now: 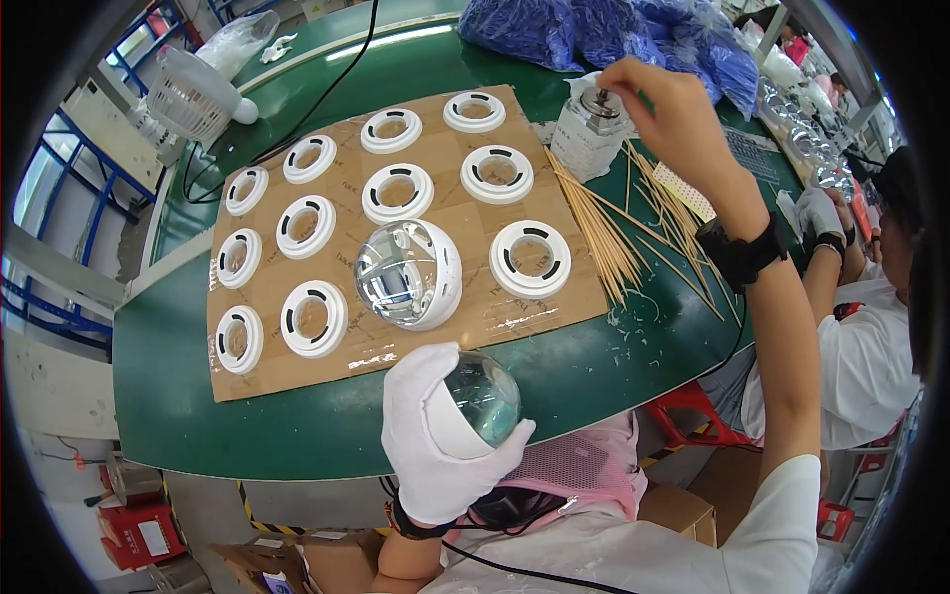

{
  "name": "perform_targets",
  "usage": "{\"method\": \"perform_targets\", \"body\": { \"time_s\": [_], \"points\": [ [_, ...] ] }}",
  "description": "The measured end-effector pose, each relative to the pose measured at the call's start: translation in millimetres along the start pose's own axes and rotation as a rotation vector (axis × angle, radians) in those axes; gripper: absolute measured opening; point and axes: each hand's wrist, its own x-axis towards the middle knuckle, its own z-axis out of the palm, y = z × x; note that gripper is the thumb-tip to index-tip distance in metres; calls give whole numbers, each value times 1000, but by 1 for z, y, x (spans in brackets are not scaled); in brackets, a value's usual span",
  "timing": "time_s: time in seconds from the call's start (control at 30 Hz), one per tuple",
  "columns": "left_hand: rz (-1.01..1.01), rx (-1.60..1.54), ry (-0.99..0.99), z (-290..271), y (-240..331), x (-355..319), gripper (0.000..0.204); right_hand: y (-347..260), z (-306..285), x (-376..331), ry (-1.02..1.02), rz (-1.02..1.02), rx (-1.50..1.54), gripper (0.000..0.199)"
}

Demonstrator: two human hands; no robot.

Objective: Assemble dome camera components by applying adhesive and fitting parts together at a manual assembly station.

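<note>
Nearest the lens, our left hand (435, 445), in a white glove, is curled shut around a shiny reflector bowl (483, 396), the glove presumably keeping prints off the mirror finish; the bowl is held above the near edge of the green table (178, 396), clear of everything on it. Our bare right hand (665, 104) reaches across to the far side, its fingertips pinched on the metal top of a small clear bottle (586, 134) that stands upright on the table. Beside the bottle we see a fan of thin wooden sticks (604, 228), lying within easy reach of that hand. On a sheet of brown cardboard (465, 223), which likely shields the parts from the tabletop, white plastic rings (530, 258) lie flat in rows, well apart from one another. Among them sits one assembled white housing with reflector (408, 274), tilted on its side. At right, another person's gloved hand (819, 213) works at the same table
</note>
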Motion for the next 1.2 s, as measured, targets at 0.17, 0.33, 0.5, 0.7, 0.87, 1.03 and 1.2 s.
{"method": "perform_targets", "body": {
  "time_s": [0.17,0.33,0.5,0.7,0.87,1.03,1.2],
  "points": [
    [-12,-12,-10,-3,0,-1,73,-4,1,0,-58,-42,-29,11],
    [9,-24,-10,1,-1,1,73,-4,-6,3,-57,-6,-4,9],
    [-8,-28,-4,-2,1,0,72,-4,-5,4,-101,-3,-32,9],
    [-2,-33,-6,-1,1,0,72,-1,-5,6,-71,-7,5,10],
    [9,-26,-15,0,0,1,73,-2,-7,5,-58,41,-18,9],
    [3,-25,-22,-2,1,0,74,1,-1,-1,-87,-10,-21,9],
    [4,-11,-31,-1,-1,0,74,1,-1,-5,-156,23,-50,9]
  ]
}}
